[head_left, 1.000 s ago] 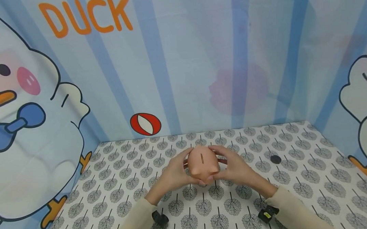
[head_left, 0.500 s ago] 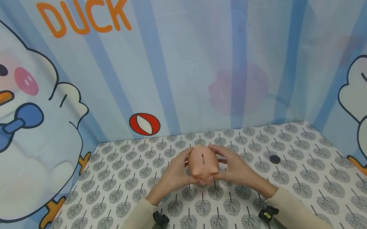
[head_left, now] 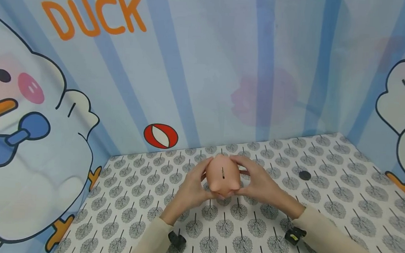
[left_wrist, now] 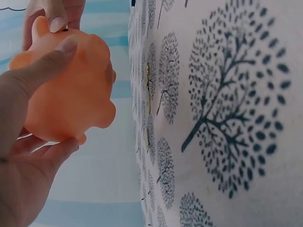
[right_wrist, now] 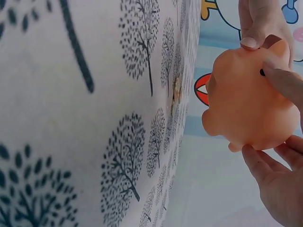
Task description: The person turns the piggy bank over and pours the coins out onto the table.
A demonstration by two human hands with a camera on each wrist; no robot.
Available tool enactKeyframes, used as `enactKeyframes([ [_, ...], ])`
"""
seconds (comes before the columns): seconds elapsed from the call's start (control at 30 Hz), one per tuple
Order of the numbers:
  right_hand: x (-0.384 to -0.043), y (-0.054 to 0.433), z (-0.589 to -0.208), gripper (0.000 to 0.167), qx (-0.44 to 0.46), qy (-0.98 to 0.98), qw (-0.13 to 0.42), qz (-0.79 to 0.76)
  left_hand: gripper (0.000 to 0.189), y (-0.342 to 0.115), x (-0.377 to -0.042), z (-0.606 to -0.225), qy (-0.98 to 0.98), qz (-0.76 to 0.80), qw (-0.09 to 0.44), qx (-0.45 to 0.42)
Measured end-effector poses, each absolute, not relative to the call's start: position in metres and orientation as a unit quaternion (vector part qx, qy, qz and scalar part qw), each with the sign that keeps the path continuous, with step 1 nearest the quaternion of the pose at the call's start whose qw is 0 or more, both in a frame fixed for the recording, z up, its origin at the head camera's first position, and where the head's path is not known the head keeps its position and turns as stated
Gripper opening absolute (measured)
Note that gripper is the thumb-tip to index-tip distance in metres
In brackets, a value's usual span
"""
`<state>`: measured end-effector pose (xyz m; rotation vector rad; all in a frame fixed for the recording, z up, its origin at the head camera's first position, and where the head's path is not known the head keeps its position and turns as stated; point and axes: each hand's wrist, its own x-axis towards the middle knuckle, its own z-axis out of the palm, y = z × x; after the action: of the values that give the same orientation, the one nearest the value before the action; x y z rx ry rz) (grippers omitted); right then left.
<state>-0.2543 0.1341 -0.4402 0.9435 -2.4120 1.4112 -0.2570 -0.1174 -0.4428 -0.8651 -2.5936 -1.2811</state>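
A pink-orange piggy bank hangs above the patterned tablecloth, its coin slot facing up. On its left side my left hand grips it, thumb on the near face. My right hand grips the opposite side in the same way, and both thumbs meet close to the snout. The left wrist view has the bank well clear of the cloth, its stubby feet toward the table. From the right wrist, the bank shows an eye beside the right thumb. Some fingertips are hidden behind it.
A dark flat disc lies on the tree-print tablecloth to the right of the hands. Thin gold-coloured things lie on the cloth, too edge-on to identify. Duck-print curtains close off the back and sides.
The piggy bank has moved slightly up in the head view, tipping a little, and the look of its slot has changed. Both hands keep their grip on it.
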Motion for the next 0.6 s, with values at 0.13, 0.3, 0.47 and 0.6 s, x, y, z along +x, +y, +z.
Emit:
enactKeyframes([
  [0.13, -0.254, 0.135, -0.441, 0.1, 0.314, -0.816, 0.086, 0.478, 0.115, -0.118, -0.257, -0.443, -0.861, -0.425, 0.05, -0.276],
  [0.3, -0.253, 0.139, -0.436, 0.08, 0.266, -0.83, 0.03, 0.489, 0.096, -0.122, -0.259, -0.439, -0.856, -0.465, -0.003, -0.225],
  [0.47, -0.254, 0.136, -0.43, 0.058, 0.225, -0.839, -0.013, 0.495, 0.069, -0.12, -0.263, -0.437, -0.845, -0.498, -0.028, -0.19],
  [0.6, -0.253, 0.132, -0.43, 0.054, 0.206, -0.834, -0.025, 0.511, 0.068, -0.118, -0.264, -0.436, -0.851, -0.496, -0.048, -0.164],
])
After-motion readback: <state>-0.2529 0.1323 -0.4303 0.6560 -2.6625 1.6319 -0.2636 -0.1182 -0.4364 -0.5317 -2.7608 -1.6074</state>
